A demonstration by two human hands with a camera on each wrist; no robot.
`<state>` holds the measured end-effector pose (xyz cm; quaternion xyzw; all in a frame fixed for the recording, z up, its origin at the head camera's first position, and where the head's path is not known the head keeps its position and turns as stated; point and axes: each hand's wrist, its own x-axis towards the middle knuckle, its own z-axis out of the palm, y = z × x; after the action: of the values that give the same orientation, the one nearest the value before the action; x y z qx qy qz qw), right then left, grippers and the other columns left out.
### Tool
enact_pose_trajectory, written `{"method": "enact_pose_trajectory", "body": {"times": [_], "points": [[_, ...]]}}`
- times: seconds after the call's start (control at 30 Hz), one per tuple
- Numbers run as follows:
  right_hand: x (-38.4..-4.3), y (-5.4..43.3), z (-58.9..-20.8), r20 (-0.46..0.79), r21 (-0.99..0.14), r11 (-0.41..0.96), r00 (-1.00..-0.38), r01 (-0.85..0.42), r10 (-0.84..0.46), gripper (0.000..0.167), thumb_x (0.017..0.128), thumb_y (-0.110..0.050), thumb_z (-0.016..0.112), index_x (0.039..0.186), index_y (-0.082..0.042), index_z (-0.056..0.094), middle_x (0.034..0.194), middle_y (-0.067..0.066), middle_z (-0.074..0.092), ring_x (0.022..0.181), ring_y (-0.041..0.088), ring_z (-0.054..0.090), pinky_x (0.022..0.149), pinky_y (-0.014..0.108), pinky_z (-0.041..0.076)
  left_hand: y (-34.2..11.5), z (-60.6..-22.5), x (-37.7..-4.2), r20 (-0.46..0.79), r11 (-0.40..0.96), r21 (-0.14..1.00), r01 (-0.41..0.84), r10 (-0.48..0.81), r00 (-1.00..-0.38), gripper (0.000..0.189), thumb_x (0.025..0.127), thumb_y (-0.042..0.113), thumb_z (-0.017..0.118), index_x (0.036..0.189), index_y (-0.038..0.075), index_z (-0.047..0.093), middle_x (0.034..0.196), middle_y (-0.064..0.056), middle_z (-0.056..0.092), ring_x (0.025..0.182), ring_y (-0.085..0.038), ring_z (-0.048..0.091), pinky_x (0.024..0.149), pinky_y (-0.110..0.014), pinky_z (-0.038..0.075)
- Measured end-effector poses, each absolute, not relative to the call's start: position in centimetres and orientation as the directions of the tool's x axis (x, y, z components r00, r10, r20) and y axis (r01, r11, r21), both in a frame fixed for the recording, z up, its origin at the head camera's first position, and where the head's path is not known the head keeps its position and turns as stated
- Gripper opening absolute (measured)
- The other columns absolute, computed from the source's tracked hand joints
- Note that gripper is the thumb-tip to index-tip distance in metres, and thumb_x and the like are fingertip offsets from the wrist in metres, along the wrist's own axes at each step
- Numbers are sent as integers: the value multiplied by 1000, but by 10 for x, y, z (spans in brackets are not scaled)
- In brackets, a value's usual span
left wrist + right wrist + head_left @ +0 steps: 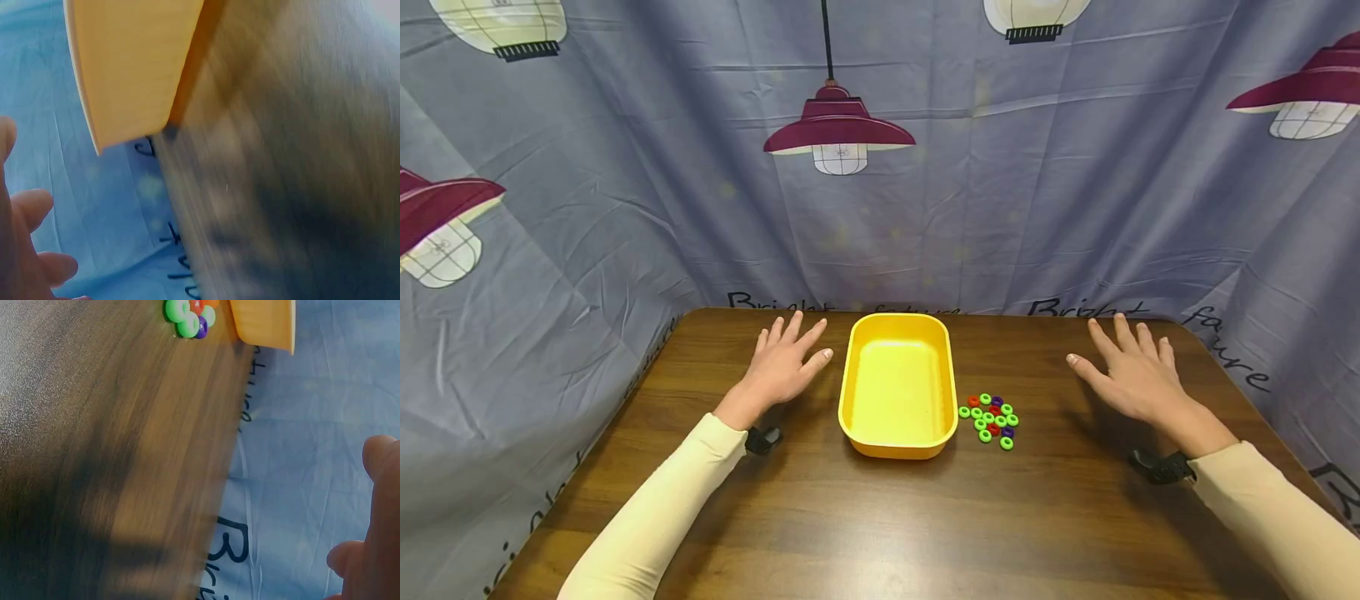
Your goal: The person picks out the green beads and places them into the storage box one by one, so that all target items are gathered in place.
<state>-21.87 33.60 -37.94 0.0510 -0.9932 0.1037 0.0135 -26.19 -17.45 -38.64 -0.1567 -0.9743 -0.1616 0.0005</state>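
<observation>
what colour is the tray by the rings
The tray is yellow, clearest in the head view.

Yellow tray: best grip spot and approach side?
I'd pinch the left long rim of the yellow tray from above, thumb inside. It stands upright with its open top exposed; the colored rings crowd its right side, and the left hand is already nearest the left.

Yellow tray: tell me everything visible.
The yellow tray is a deep, open-topped rectangle with rounded corners and smooth rim, plastic by its look. It sits upright on the brown table, nothing inside. Small rings lie close at its right; contact is unclear. The left hand and right hand are apart from it.
</observation>
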Motion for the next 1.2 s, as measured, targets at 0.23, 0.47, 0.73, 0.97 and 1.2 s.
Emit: {"method": "enact_pose_trajectory", "body": {"times": [0.23, 0.47, 0.73, 0.97, 1.2], "points": [[-218, 335, -382, 42, -197, 975, -995, -102, -96, 88, 102, -66, 31, 163, -5, 14, 163, 40, 2, 144, 69, 3, 110, 81, -1, -161, -395, -256, 72, 874, 352, 335, 331, -941, 63, 106, 51, 42, 162, 26, 30, 171, -21, 13, 155, -52, 10, 122, -70, 8], [-218, 333, -386, 35, -198, 975, -994, -105, -100, 88, 102, -66, 31, 163, -5, 15, 163, 40, 3, 144, 69, 5, 111, 80, -2, -153, -404, -250, 85, 861, 371, 349, 342, -936, 61, 106, 49, 45, 161, 25, 33, 170, -22, 18, 154, -52, 15, 121, -71, 12], [-218, 332, -388, 28, -192, 975, -994, -109, -106, 88, 102, -67, 32, 163, -4, 17, 163, 40, 4, 143, 69, 6, 111, 80, -1, -146, -416, -247, 93, 809, 467, 357, 356, -930, 59, 105, 46, 47, 159, 23, 38, 168, -23, 22, 153, -52, 21, 119, -71, 17], [-219, 331, -389, 22, -194, 975, -994, -108, -106, 88, 102, -67, 31, 163, -5, 16, 163, 40, 4, 144, 69, 6, 111, 80, -1, -139, -426, -242, 105, 705, 620, 345, 361, -927, 56, 105, 35, 52, 157, 16, 42, 165, -27, 26, 151, -49, 29, 118, -67, 27], [-221, 329, -391, 21, -193, 974, -993, -118, -116, 88, 102, -67, 31, 163, -5, 17, 163, 40, 6, 144, 68, 7, 111, 79, 0, -131, -440, -240, 151, 612, 725, 317, 308, -939, 52, 103, 28, 56, 152, 13, 49, 160, -22, 40, 148, -41, 38, 119, -61, 32]]}}
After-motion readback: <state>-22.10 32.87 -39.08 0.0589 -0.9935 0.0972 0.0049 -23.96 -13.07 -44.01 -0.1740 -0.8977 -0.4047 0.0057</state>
